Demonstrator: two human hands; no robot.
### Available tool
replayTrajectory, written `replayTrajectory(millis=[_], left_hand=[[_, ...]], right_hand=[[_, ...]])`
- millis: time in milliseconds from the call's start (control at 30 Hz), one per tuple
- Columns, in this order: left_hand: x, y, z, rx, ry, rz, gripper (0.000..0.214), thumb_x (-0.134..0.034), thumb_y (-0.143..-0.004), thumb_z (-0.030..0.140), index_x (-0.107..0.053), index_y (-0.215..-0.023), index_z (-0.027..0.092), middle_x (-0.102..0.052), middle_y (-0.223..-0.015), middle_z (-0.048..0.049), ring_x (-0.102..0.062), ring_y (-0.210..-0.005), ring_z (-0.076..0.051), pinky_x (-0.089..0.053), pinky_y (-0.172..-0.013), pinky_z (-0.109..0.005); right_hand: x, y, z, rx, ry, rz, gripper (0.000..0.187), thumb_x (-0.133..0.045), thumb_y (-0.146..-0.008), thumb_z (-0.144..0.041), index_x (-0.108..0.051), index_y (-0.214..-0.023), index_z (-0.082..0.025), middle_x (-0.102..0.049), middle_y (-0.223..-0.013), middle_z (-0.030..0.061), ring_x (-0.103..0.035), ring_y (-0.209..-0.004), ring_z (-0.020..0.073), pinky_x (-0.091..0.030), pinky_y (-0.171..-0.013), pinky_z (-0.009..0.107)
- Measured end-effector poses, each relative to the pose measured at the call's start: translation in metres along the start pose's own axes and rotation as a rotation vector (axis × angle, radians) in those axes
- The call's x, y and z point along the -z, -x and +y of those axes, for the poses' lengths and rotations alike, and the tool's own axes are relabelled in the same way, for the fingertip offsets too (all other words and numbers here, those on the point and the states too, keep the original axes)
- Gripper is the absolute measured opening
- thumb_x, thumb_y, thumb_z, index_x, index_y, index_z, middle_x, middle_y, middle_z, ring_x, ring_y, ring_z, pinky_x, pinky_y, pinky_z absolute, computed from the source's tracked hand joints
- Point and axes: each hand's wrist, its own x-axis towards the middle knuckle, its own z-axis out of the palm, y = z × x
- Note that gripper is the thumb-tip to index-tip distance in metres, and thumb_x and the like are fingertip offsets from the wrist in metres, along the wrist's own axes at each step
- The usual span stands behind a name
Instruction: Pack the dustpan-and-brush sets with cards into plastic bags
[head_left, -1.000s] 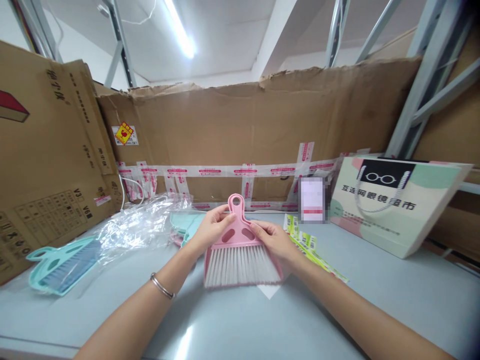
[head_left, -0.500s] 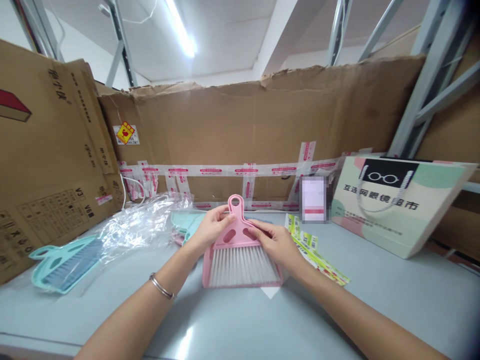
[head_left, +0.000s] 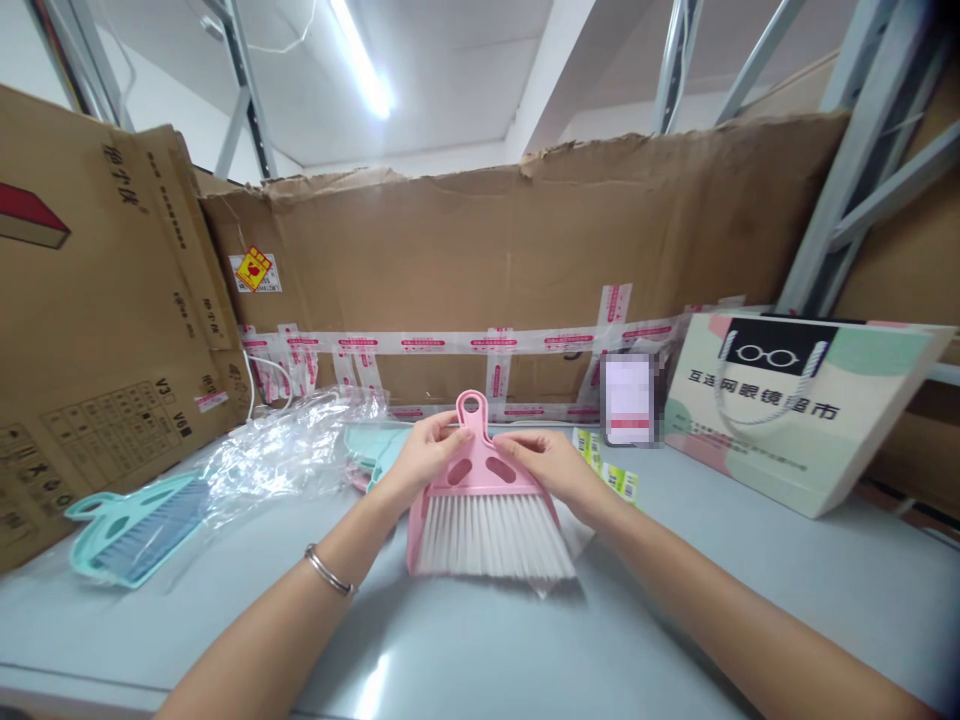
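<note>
A pink hand brush [head_left: 480, 485] with white bristles stands upright in front of me, handle up. Behind it shows the left edge of a pink dustpan [head_left: 415, 545]; the brush covers most of the pan. My left hand [head_left: 420, 455] is closed on the left side of the handles, thumb on the brush's front. On the right, my right hand [head_left: 555, 465] pinches the brush's shoulder below the handle, its fingertips partly hidden. The bristles reach past the pan's lower right. A pale clear corner piece [head_left: 581, 538] sticks out behind them.
At left, a teal dustpan with a brush [head_left: 139, 530] lies by crumpled clear plastic bags [head_left: 292, 440]. More teal pieces [head_left: 371, 445] lie behind my left hand. Yellow-green label strips [head_left: 621, 482], a phone [head_left: 630, 400] and a paper bag [head_left: 795, 420] are at right. Cardboard [head_left: 465, 250] walls the back.
The brush's bristle end has swung to the right relative to the dustpan. My right hand has shifted slightly up, its fingers now higher on the brush's shoulder. My left hand keeps its hold.
</note>
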Motion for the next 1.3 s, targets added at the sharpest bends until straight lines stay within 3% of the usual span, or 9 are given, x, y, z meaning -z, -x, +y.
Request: replayTrajectory(millis=[100, 300, 400, 500, 733, 1033, 1300], left_hand=[[0.000, -0.001, -0.001, -0.005, 0.003, 0.006, 0.041, -0.064, -0.071, 0.035, -0.062, -0.103, 0.011, -0.068, -0.079, -0.0068, -0.059, -0.066, -0.014, -0.043, -0.059, -0.022], [0.002, 0.000, 0.000, -0.081, -0.072, 0.030, 0.035, -0.061, -0.074, 0.032, -0.063, -0.103, 0.013, -0.066, -0.098, -0.0092, -0.060, -0.086, -0.019, -0.045, -0.074, -0.027], [0.002, 0.001, 0.002, -0.090, -0.158, 0.058, 0.033, -0.059, -0.075, 0.032, -0.064, -0.100, 0.012, -0.066, -0.094, -0.0087, -0.059, -0.083, -0.019, -0.045, -0.073, -0.028], [0.000, 0.002, 0.004, -0.096, -0.185, 0.047, 0.033, -0.058, -0.075, 0.032, -0.065, -0.099, 0.011, -0.066, -0.086, -0.0073, -0.058, -0.080, -0.018, -0.044, -0.073, -0.028], [0.001, 0.000, 0.000, -0.090, -0.168, 0.030, 0.034, -0.059, -0.074, 0.037, -0.065, -0.097, 0.012, -0.065, -0.084, -0.0062, -0.056, -0.077, -0.017, -0.043, -0.070, -0.027], [0.001, -0.002, 0.000, -0.069, -0.182, 0.056, 0.035, -0.061, -0.071, 0.039, -0.066, -0.091, 0.011, -0.064, -0.078, -0.0050, -0.055, -0.073, -0.017, -0.042, -0.067, -0.026], [0.002, -0.002, -0.003, -0.049, -0.125, 0.056, 0.033, -0.060, -0.073, 0.038, -0.066, -0.092, 0.012, -0.065, -0.080, -0.0044, -0.056, -0.075, -0.018, -0.042, -0.069, -0.027]], right_hand=[[-0.003, -0.012, -0.005, -0.034, -0.013, 0.044, 0.025, -0.061, -0.070, -0.036, -0.071, -0.081, -0.015, -0.071, -0.083, 0.0053, -0.064, -0.079, 0.0193, -0.047, -0.070, 0.028], [-0.015, -0.024, -0.002, -0.093, -0.223, 0.093, 0.027, -0.064, -0.067, -0.028, -0.067, -0.088, -0.013, -0.069, -0.078, 0.0048, -0.060, -0.070, 0.0136, -0.045, -0.065, 0.025], [-0.015, -0.021, -0.003, -0.063, -0.205, 0.011, 0.027, -0.064, -0.065, -0.039, -0.066, -0.073, -0.013, -0.061, -0.063, 0.0001, -0.052, -0.057, 0.0099, -0.040, -0.057, 0.023], [-0.014, -0.018, -0.005, -0.023, -0.113, -0.050, 0.042, -0.062, -0.061, -0.054, -0.058, -0.056, -0.013, -0.047, -0.049, -0.0037, -0.039, -0.047, 0.0067, -0.031, -0.048, 0.022], [-0.022, -0.024, 0.002, 0.037, -0.026, 0.052, 0.054, -0.055, -0.057, -0.068, -0.041, -0.048, -0.017, -0.029, -0.044, -0.0059, -0.028, -0.043, 0.0054, -0.024, -0.043, 0.022], [-0.026, -0.028, 0.008, 0.029, -0.042, 0.098, 0.048, -0.054, -0.059, -0.062, -0.038, -0.048, -0.018, -0.026, -0.044, -0.0064, -0.028, -0.040, 0.0053, -0.029, -0.040, 0.023], [-0.028, -0.030, 0.007, -0.023, -0.081, 0.094, 0.047, -0.058, -0.059, -0.060, -0.054, -0.054, -0.014, -0.034, -0.043, -0.0051, -0.033, -0.040, 0.0062, -0.032, -0.041, 0.024]])
